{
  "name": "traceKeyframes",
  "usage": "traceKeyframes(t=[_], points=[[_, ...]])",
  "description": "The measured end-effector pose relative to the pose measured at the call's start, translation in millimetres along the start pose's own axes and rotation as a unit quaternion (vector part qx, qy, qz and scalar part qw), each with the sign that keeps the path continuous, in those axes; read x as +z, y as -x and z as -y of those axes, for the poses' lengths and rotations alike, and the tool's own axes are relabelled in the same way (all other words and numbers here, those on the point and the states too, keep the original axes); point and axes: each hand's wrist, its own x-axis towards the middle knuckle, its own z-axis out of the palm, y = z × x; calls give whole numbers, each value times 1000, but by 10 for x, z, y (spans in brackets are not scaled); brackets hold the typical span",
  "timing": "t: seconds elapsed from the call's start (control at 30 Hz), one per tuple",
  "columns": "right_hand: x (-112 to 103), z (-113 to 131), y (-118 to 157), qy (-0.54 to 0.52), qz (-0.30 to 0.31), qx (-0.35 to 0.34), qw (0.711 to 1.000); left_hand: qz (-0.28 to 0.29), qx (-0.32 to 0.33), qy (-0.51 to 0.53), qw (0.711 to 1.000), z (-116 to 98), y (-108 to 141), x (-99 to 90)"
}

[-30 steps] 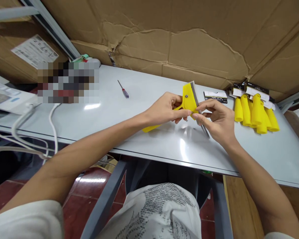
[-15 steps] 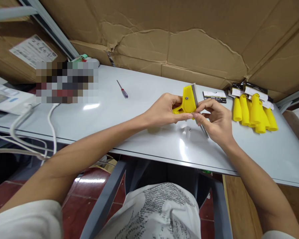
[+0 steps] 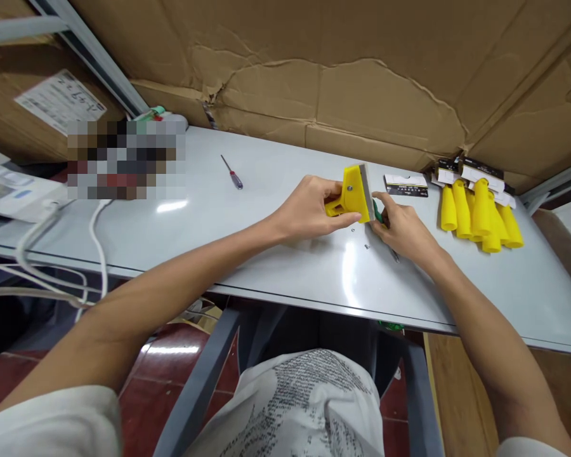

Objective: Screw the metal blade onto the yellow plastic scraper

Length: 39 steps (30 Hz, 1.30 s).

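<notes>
The left hand [image 3: 309,209] has its fingers closed on the yellow scraper [image 3: 354,193], held just above the table [image 3: 266,254]. The right hand [image 3: 402,231] grips a green-handled screwdriver [image 3: 379,214] beside it. Hold the scraper steady so the tiny screws [image 3: 360,238] below do not get lost.

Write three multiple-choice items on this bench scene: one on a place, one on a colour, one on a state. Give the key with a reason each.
1. Where does the small screwdriver lie?
A. on the table to the left of both hands
B. among the pile of yellow scrapers
C. on the floor

2. What colour is the scraper in the left hand?
A. blue
B. yellow
C. white

3. How is that scraper held?
A. lying flat, untouched
B. gripped in the left hand, blade edge toward the right hand
C. hanging from a hook

Key: A, it rests alone on the grey table, left of the hands; B, its body is bright yellow; B, the left fingers wrap its handle and the right hand is at the blade.
</notes>
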Motion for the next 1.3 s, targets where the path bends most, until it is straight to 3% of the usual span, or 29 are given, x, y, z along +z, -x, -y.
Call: traceKeyframes(t=[0.13, 0.27, 0.37, 0.6, 0.8, 0.93, 1.3], points=[[-87, -55, -26, -99, -100, 3, 990, -14, 82, -165, 983, 158, -7, 30], [-229, -101, -46, -331, -229, -1, 916, 16, 151, -261, 953, 407, 12, 102], [-240, -16, -24, -373, -277, -6, 886, 59, 236, -326, 914, 557, 30, 157], [-151, 321, 80, -310, -292, -16, 905, 61, 312, -375, 871, 620, 35, 182], [-118, 287, 6, -379, -325, -82, 862, -43, 464, -394, 792, 614, 27, 207], [-63, 268, -29, -408, -318, -94, 851, -45, 476, -395, 784, 611, 17, 214], [14, 242, -31, -405, -310, -107, 854, -9, 466, -454, 759, 637, 37, 203]])
